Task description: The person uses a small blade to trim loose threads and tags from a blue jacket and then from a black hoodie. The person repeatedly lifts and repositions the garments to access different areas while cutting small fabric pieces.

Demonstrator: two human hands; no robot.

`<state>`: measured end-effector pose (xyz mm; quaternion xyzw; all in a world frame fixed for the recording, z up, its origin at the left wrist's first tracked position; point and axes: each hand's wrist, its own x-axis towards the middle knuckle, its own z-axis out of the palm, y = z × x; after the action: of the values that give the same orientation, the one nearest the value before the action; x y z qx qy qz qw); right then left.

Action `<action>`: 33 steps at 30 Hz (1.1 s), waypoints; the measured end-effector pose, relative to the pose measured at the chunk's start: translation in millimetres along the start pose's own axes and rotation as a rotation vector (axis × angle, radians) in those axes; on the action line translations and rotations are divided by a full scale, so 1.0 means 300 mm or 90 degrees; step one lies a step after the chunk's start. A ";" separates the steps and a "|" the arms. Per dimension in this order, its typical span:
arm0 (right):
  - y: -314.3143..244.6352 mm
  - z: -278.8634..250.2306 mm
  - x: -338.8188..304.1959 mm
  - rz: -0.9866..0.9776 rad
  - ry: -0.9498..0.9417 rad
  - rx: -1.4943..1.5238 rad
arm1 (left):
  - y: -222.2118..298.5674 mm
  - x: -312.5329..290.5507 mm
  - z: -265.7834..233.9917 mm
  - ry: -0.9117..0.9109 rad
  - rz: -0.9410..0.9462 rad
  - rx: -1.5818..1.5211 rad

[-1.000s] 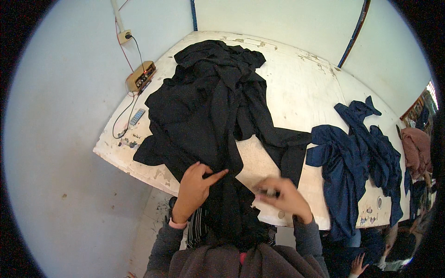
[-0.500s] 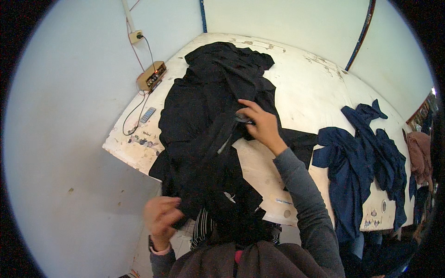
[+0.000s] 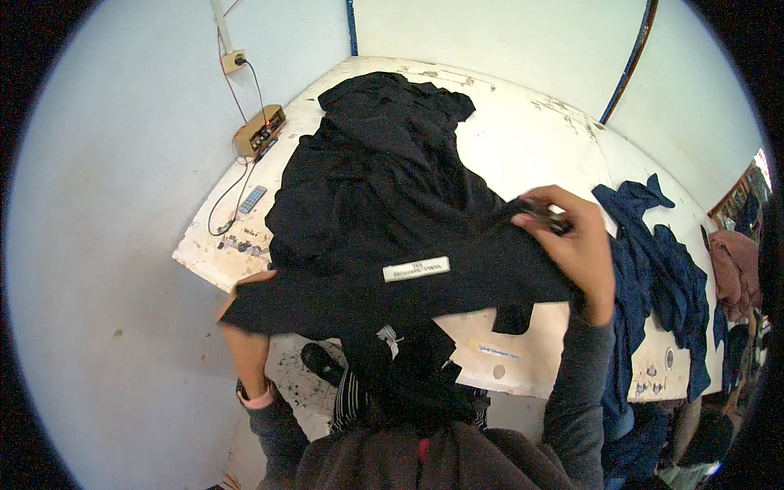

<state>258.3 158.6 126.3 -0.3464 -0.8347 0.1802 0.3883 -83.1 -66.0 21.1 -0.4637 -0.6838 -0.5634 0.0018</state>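
Observation:
A black garment (image 3: 367,188) lies heaped on the white table, and one stretched edge of it is lifted toward me. A white label (image 3: 416,269) sits on this raised strip. My left hand (image 3: 249,306) grips the strip's left end, its fingers partly covered by the cloth. At the other end my right hand (image 3: 576,237) pinches the black cloth between thumb and fingers. A small dark, shiny tool (image 3: 549,216) is also in the right hand, too blurred to name. More black cloth hangs over the table's front edge onto my lap.
Dark blue garments (image 3: 653,269) lie on the right of the white table (image 3: 523,147). A brown box-shaped device (image 3: 261,131) with cables and a remote control (image 3: 253,199) are at the left edge. A wall stands close on the left. Brown cloth (image 3: 735,261) is at far right.
My left hand has risen and taken hold of the garment's left end. My right hand has moved right, drawing the cloth out, and the white label now shows.

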 end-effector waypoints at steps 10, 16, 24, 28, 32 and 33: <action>-0.098 0.302 -0.257 0.253 -0.476 0.579 | 0.066 -0.062 0.069 -0.266 -0.030 -0.043; -0.099 0.503 -0.478 0.236 -0.452 0.814 | 0.193 0.019 -0.002 -0.943 0.036 -0.120; -0.170 0.520 -0.575 0.192 -0.476 0.715 | 0.195 0.315 0.381 -0.672 0.182 -0.055; -0.172 0.379 -0.541 0.054 -0.532 0.627 | 0.267 0.259 0.765 -0.798 0.175 -0.144; -0.167 0.198 -0.477 -0.017 -0.673 0.438 | 0.141 0.071 1.007 -0.823 0.274 -0.125; -0.164 0.169 -0.469 -0.036 -0.685 0.397 | 0.090 0.031 1.023 -0.832 0.289 -0.101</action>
<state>262.1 21.6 48.6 -0.0548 -0.8304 0.5545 0.0006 88.5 175.0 -65.3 -0.8382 -0.3872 -0.2026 -0.3262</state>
